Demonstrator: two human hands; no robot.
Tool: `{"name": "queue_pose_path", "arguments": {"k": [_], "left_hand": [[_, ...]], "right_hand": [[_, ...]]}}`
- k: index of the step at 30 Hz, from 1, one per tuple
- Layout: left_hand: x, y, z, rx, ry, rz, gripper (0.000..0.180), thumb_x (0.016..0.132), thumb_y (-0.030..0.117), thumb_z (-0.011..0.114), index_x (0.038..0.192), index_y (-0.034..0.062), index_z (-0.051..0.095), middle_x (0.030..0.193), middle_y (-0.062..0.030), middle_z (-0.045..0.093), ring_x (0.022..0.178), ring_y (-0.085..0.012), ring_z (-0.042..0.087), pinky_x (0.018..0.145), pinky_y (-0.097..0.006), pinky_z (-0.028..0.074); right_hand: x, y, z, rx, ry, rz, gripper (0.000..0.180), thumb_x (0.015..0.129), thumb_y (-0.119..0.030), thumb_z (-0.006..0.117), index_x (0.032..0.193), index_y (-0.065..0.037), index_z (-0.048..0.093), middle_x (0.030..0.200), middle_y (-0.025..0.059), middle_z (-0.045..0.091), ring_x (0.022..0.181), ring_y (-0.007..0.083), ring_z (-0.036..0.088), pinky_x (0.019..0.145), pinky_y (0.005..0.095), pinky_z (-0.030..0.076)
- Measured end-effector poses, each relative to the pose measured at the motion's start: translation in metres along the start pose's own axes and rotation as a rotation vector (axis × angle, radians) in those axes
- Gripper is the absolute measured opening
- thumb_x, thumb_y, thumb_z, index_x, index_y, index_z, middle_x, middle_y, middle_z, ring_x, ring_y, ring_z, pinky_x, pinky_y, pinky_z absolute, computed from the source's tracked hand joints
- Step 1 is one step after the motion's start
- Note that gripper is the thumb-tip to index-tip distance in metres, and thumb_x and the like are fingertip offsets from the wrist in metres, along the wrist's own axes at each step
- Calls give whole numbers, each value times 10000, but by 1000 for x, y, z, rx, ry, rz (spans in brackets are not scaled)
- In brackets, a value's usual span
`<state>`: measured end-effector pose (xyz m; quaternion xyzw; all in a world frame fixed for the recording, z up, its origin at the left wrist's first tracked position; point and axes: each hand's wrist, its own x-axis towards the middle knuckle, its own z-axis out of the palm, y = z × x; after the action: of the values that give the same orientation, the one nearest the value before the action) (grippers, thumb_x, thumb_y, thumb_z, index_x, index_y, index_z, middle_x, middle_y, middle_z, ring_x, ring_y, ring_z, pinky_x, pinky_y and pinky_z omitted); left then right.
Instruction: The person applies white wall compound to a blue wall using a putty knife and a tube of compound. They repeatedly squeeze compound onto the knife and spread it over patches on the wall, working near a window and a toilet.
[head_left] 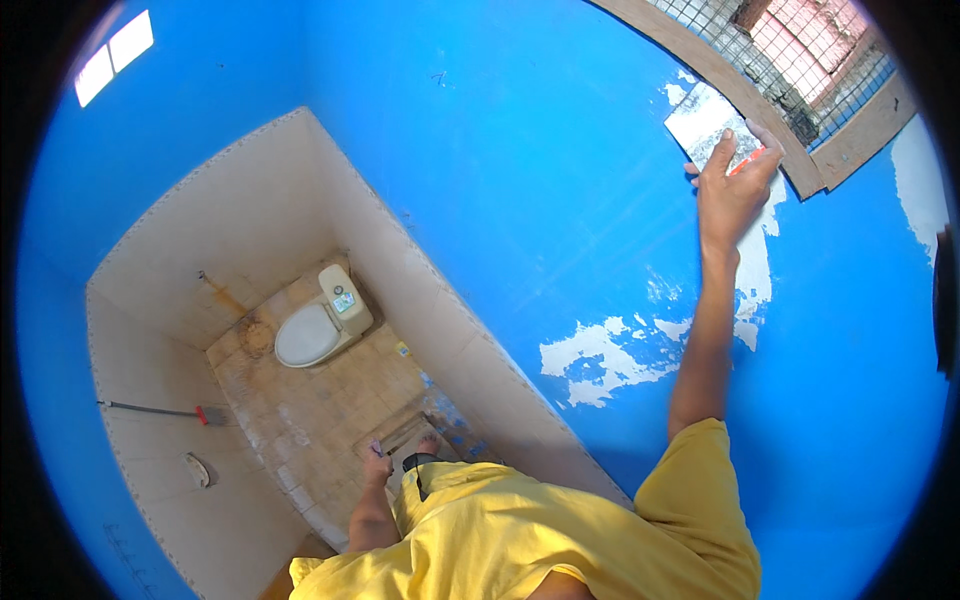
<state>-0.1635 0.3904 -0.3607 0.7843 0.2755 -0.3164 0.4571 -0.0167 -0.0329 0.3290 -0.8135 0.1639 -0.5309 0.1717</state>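
My right hand [735,170] is raised to the blue wall [520,190], its fingers closed around a wide putty scraper [700,122]. The scraper has a flat, pale blade smeared with grey, and a bit of red shows by my fingers. Its blade lies against the wall, close to the wooden window frame [795,165]. Around and below that hand, ragged white patches [600,365] break the blue paint. My left hand [377,462] hangs low by my body above the tiled floor. Its fingers look curled around something small and dark that I cannot make out.
Wire mesh [800,60] fills the window opening at the upper right. Below on the left, a toilet [310,335] stands on the tiled floor [300,400]. A long-handled tool with a red end [210,414] leans near the tiled wall [450,330], which has a ledge along its top.
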Motion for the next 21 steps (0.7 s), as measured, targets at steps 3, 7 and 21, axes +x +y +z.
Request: {"name": "queue_pose_path", "arguments": {"k": [3,7,21], "left_hand": [[8,2,4,19,12,90,701,723,69,516,1396,106,325,1046,-255,605,790,-339,660,661,-403,533],[4,15,8,8,-14,32,721,712,67,515,1405,128,326,1058,-251,604,845,-345,656,695,-409,529],[-5,-13,9,-72,75,-58,556,797,98,577,1309,124,360,991,-185,593,625,-279,641,478,-386,512]], "right_hand": [[-3,2,-11,9,33,-11,285,956,-178,502,1211,-88,411,1117,239,503,768,293,684,536,315,600],[-6,9,-8,77,35,28,276,961,-166,489,1210,-73,415,1102,230,529,775,288,681,525,305,593],[13,-8,61,151,11,-169,337,904,-84,603,1179,-28,415,860,175,623,610,207,678,437,274,528]]}}
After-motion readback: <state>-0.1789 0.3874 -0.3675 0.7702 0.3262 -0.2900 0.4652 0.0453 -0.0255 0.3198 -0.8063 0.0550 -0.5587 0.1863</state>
